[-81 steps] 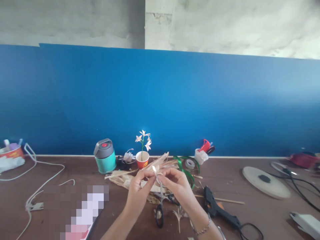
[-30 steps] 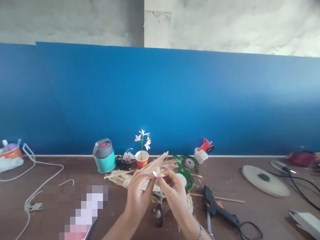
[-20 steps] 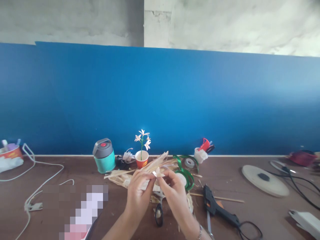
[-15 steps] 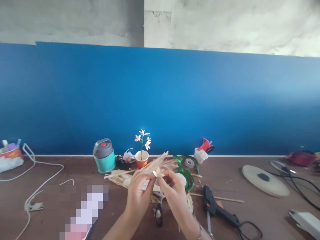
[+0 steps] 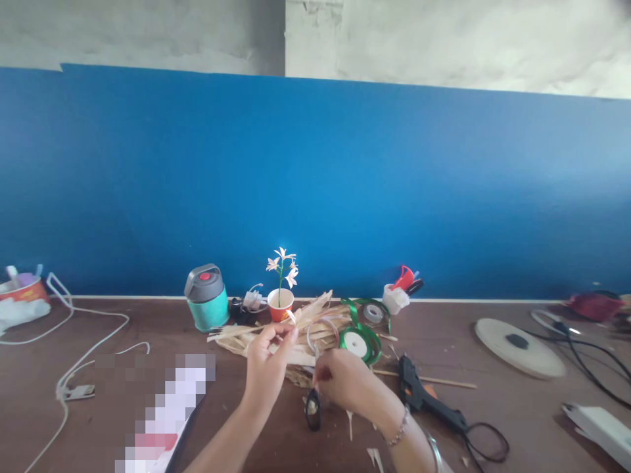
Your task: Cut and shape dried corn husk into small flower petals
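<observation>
I see the left hand (image 5: 269,362) raised over the brown table (image 5: 493,420), its thumb and fingertips pinched narrow on a small pale petal (image 5: 291,318), which it holds up just in front of the pile of dried straw strips (image 5: 276,332). The right hand (image 5: 345,384) is lower, down at the table just right of the left, with its fingers bunched together at the top of the black-handled scissors (image 5: 312,415). The scissors lie flat with their handles towards me, and I cannot tell whether the fingers have closed on them or only touch them. A bracelet sits on the right wrist. Just behind the right hand lies a spool of green ribbon (image 5: 357,343), touching the edge of the straw pile. A black glue gun (image 5: 418,393) lies near it on the right, its cord trailing away. At the back, along the blue wall panel (image 5: 345,184), I make out a teal flask (image 5: 207,306), an orange paper cup (image 5: 280,305) holding a white flower (image 5: 282,265) upright, and a small roll of tape (image 5: 373,313). A white cable (image 5: 79,341) loops across the table well off to the left, and a pale round disc (image 5: 515,341) lies well off to the right.
</observation>
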Demonstrator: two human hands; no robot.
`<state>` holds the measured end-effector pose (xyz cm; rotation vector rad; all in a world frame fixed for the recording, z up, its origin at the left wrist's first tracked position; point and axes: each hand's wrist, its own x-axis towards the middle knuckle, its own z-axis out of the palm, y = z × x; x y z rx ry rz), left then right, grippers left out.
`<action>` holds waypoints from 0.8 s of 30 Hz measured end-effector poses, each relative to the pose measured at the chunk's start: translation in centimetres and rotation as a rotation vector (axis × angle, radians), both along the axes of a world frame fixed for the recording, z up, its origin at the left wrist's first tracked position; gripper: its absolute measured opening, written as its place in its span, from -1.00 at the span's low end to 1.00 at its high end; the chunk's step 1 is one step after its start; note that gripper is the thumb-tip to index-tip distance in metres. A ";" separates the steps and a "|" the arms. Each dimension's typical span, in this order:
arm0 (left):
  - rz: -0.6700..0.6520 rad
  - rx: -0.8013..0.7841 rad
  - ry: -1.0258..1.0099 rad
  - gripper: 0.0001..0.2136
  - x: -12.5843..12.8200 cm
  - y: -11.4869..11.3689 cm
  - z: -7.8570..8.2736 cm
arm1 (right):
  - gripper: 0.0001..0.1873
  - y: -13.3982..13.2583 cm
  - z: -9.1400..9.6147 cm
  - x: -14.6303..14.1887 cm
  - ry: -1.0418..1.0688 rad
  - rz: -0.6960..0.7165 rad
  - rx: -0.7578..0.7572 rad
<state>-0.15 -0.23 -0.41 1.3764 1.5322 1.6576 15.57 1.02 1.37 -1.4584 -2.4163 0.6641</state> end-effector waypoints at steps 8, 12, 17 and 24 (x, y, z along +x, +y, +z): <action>-0.037 -0.005 -0.040 -0.78 -0.1 0.1 -0.5 | -0.72 -0.6 -1.5 -2.4 -0.233 0.053 -0.053; -0.039 -0.009 -0.042 -0.78 -0.2 0.1 -0.5 | -0.68 -0.2 -1.6 -2.0 -0.284 0.069 -0.060; -0.048 -0.013 -0.051 -0.79 -0.1 0.1 -0.3 | -0.65 -0.1 -1.3 -1.5 -0.302 0.090 -0.053; -0.045 -0.007 -0.041 -0.78 -0.2 0.1 -0.3 | -0.67 -0.2 -1.5 -1.6 -0.322 0.093 -0.051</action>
